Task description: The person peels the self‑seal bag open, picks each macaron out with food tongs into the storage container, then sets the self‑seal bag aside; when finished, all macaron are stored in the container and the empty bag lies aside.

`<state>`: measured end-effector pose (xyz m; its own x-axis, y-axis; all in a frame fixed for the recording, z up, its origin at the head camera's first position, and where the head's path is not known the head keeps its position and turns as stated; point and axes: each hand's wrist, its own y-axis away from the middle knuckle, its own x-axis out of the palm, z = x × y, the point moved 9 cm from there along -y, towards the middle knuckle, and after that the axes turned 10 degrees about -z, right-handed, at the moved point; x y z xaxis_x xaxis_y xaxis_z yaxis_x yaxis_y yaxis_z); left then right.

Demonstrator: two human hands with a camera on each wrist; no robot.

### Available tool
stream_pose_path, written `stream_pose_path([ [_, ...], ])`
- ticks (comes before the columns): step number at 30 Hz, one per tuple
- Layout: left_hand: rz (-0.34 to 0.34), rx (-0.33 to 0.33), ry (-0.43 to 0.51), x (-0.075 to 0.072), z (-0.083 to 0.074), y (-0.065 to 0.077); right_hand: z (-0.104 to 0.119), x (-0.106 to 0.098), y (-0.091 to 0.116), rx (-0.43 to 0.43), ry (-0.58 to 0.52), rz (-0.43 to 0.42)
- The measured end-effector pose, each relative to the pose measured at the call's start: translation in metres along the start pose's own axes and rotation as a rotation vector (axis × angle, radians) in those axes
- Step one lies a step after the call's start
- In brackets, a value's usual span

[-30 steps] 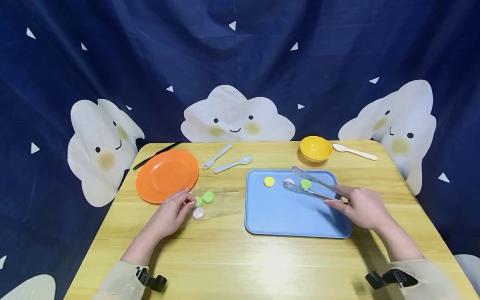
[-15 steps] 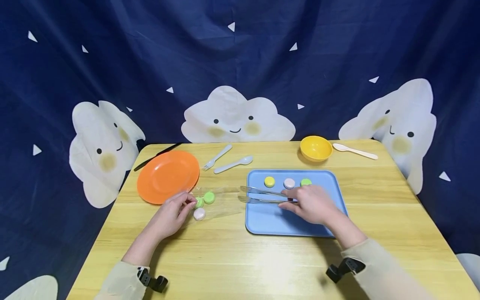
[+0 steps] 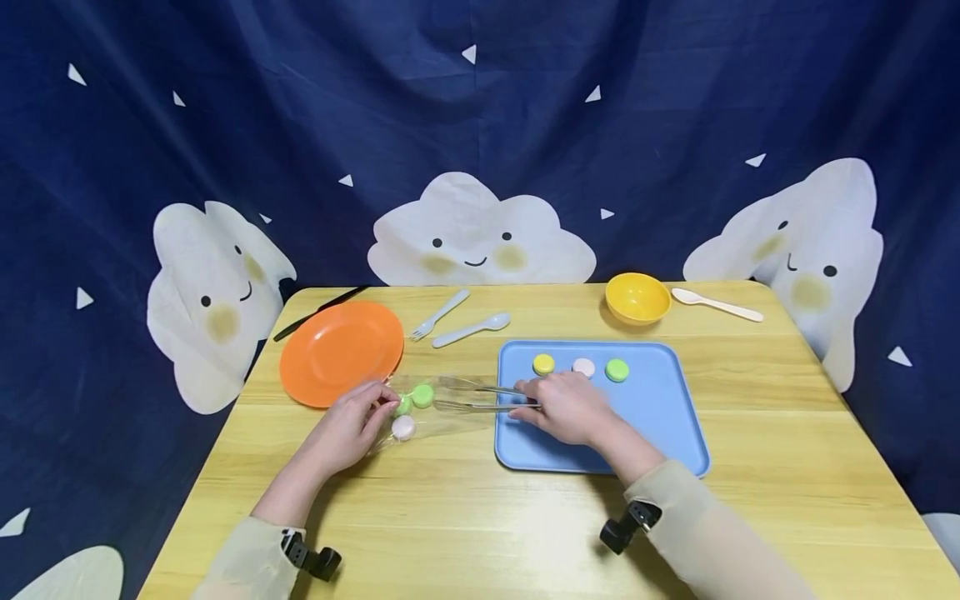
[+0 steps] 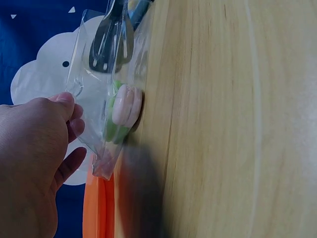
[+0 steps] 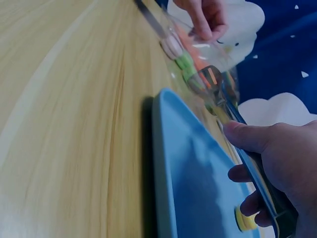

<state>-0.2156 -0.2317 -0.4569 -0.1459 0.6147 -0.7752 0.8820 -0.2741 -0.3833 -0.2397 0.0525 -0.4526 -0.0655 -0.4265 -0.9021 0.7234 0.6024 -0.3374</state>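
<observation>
My left hand pinches the upper side of a clear plastic bag lying on the table. Inside the bag are two green macarons and a pale pink macaron. My right hand grips metal tongs over the left part of a blue tray. The tongs' slotted tips reach into the bag's mouth, close to the green macarons; their arms stand apart. Along the tray's far side sit a yellow macaron, a pink macaron and a green macaron.
An orange plate lies left of the bag, with a black knife behind it. A light blue fork and spoon lie behind the bag. Behind the tray stand a yellow bowl and a cream spoon.
My right hand has carried the tongs leftward from over the tray's right side, so their tips are now at the bag. The left hand keeps its hold on the bag.
</observation>
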Motion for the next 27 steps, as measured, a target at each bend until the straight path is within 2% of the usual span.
stream_pose_path([
  [13,-0.004,0.032,-0.025,0.001,0.001,-0.006,0.015,0.022,-0.022,0.024,0.018,0.035],
  [22,0.0,0.036,-0.034,0.003,0.003,-0.006,0.022,0.027,-0.027,0.011,0.005,0.034],
  [27,0.012,0.07,-0.017,0.002,0.002,-0.005,0.022,0.023,-0.023,0.016,-0.007,0.03],
])
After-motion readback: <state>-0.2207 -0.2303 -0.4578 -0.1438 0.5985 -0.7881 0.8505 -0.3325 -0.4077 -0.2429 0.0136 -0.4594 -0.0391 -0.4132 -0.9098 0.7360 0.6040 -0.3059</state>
